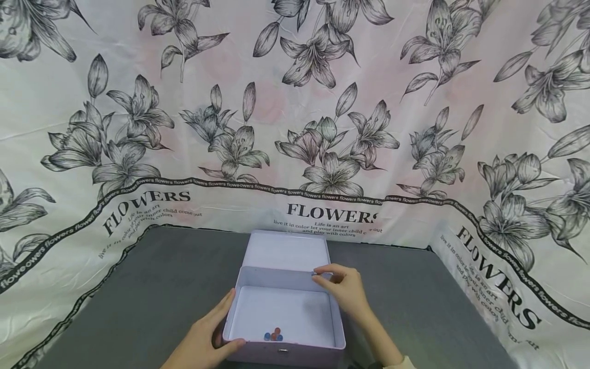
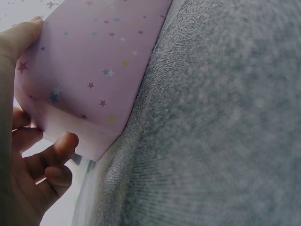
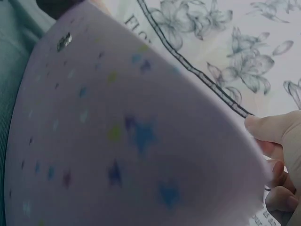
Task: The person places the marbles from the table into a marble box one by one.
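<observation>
A draped-off nook, this, with home or studio impossible to call; pale cloth (image 1: 239, 64) hangs at the back and down both sides, creased and catching the light; grey lilies (image 1: 333, 175) bloom all across it, a black band (image 1: 276, 190) sweeps round beneath, and there's bold FLOWERS lettering (image 1: 333, 212); in front, the dark grey tabletop (image 1: 175, 287), fabric-textured in the left wrist view!

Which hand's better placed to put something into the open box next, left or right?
Probably the right hand: it pinches what looks like a small object by the far right corner of the box. The left hand holds the box's near left corner, so it seems better for steadying.
</observation>
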The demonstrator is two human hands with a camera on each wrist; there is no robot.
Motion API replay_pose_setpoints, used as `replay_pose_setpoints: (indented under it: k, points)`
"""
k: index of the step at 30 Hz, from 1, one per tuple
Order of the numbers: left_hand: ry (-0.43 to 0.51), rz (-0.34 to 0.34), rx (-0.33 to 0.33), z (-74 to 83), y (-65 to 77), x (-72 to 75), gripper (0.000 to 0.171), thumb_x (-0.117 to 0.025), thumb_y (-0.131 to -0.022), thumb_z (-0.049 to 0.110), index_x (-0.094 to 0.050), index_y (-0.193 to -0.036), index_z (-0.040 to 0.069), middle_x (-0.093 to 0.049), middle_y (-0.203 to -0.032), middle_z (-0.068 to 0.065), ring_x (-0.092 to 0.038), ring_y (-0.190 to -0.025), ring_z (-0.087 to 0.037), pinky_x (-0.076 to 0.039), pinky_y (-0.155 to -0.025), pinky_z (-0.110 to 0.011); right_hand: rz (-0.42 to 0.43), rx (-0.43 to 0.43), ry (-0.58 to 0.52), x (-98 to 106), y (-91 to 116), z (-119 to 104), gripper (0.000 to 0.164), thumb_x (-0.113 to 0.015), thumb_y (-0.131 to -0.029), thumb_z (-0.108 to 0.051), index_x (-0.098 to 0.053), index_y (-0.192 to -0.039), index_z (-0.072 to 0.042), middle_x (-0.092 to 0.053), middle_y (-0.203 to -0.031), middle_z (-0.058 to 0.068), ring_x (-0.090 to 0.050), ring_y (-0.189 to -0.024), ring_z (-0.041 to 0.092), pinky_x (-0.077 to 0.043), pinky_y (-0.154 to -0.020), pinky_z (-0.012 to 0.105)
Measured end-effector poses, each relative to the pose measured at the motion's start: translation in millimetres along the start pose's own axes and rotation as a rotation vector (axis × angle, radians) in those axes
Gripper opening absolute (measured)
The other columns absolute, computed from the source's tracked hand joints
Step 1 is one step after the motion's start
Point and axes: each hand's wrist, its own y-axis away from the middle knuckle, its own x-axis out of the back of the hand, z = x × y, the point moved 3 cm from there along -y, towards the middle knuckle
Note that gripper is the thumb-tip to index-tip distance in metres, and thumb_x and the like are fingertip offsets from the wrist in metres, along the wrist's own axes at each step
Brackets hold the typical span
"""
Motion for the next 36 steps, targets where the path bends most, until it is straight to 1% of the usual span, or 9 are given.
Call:
replay_pose_setpoints:
  k: [2, 9, 11, 16, 20, 25, 29, 32, 36]
  points:
    - [-0.005, 0.005, -0.005, 0.3, 0.3, 0.1, 0.101, -0.082, -0.091, 0.053, -0.031, -0.168, 0.011, -0.032, -0.172, -0.007, -0.040, -0.153, -0.032, -0.048, -0.114, -0.051, -0.019, 0.001, -0.002, -7, -3, -2, 0.015, -0.088, -0.088, -0.019, -0.085, -0.102, -0.014, -0.059, -0.055, 0.003, -0.034, -0.046, 0.001, -0.028, -0.045, 0.020]
    - [-0.003, 0.005, -0.004, 0.6, 0.5, 0.0, 0.101, -0.082, -0.090, 0.053, -0.032, -0.167, 0.011, -0.032, -0.172, -0.007, -0.040, -0.153, -0.032, -0.048, -0.114, -0.049, -0.033, -0.002, 0.011, -24, -12, -8, 0.013, -0.089, -0.087, -0.018, -0.085, -0.100, -0.016, -0.075, -0.076, 0.005, -0.039, -0.046, 0.002, -0.029, -0.047, 0.020]
    - [-0.004, 0.005, -0.007, 0.8, 0.3, -0.3, 0.102, -0.082, -0.090, 0.053, -0.032, -0.167, 0.010, -0.032, -0.172, -0.008, -0.040, -0.153, -0.032, -0.048, -0.114, -0.048, -0.034, 0.009, 0.025, -27, -14, -9, 0.012, -0.089, -0.088, -0.018, -0.085, -0.100, -0.019, -0.070, -0.067, 0.006, -0.038, -0.045, 0.001, -0.029, -0.046, 0.020]
    - [-0.007, 0.002, 0.001, 1.5, 0.7, -0.1, 0.102, -0.082, -0.089, 0.054, -0.032, -0.167, 0.010, -0.032, -0.172, -0.008, -0.040, -0.153, -0.033, -0.047, -0.115, -0.051, -0.047, 0.048, 0.035, -32, -18, -16, 0.013, -0.088, -0.089, -0.018, -0.085, -0.102, -0.017, -0.066, -0.062, 0.002, -0.034, -0.044, 0.000, -0.027, -0.046, 0.020]
    - [0.003, -0.012, 0.025, 1.7, 1.0, 0.5, 0.103, -0.082, -0.089, 0.054, -0.031, -0.168, 0.011, -0.030, -0.173, -0.007, -0.040, -0.153, -0.034, -0.047, -0.114, -0.053, -0.063, 0.055, 0.034, -38, -20, -23, 0.013, -0.087, -0.090, -0.017, -0.085, -0.103, -0.017, -0.064, -0.060, 0.006, -0.034, -0.045, 0.002, -0.027, -0.046, 0.019]
    - [0.001, -0.011, 0.029, 1.5, 0.9, 0.2, 0.103, -0.082, -0.089, 0.055, -0.031, -0.168, 0.012, -0.031, -0.173, -0.007, -0.041, -0.153, -0.034, -0.048, -0.113, -0.052, -0.090, 0.051, 0.020, -46, -22, -25, 0.014, -0.086, -0.090, -0.017, -0.085, -0.103, -0.013, -0.075, -0.078, 0.008, -0.037, -0.047, 0.003, -0.029, -0.046, 0.020]
    - [0.002, 0.001, 0.007, 1.2, 0.9, -0.5, 0.102, -0.083, -0.089, 0.053, -0.032, -0.167, 0.011, -0.032, -0.172, -0.008, -0.041, -0.152, -0.034, -0.050, -0.113, -0.046, -0.113, 0.049, 0.038, -52, -23, -24, 0.014, -0.086, -0.090, -0.019, -0.085, -0.102, -0.012, -0.078, -0.088, 0.003, -0.038, -0.046, 0.003, -0.030, -0.045, 0.020]
    - [0.005, 0.006, -0.002, 0.8, 1.1, -0.6, 0.102, -0.084, -0.089, 0.052, -0.033, -0.167, 0.011, -0.032, -0.172, -0.008, -0.041, -0.152, -0.033, -0.050, -0.113, -0.042, -0.120, 0.040, 0.079, -54, -21, -24, 0.013, -0.087, -0.089, -0.020, -0.085, -0.101, -0.015, -0.077, -0.083, 0.001, -0.039, -0.046, 0.002, -0.029, -0.044, 0.019]
    - [0.003, 0.003, 0.007, -0.2, 1.4, 0.2, 0.103, -0.083, -0.089, 0.054, -0.032, -0.168, 0.012, -0.032, -0.172, -0.007, -0.041, -0.153, -0.033, -0.049, -0.114, -0.044, -0.119, 0.028, 0.139, -58, -19, -22, 0.012, -0.088, -0.088, -0.021, -0.085, -0.098, -0.017, -0.074, -0.075, -0.002, -0.039, -0.045, 0.003, -0.029, -0.042, 0.018]
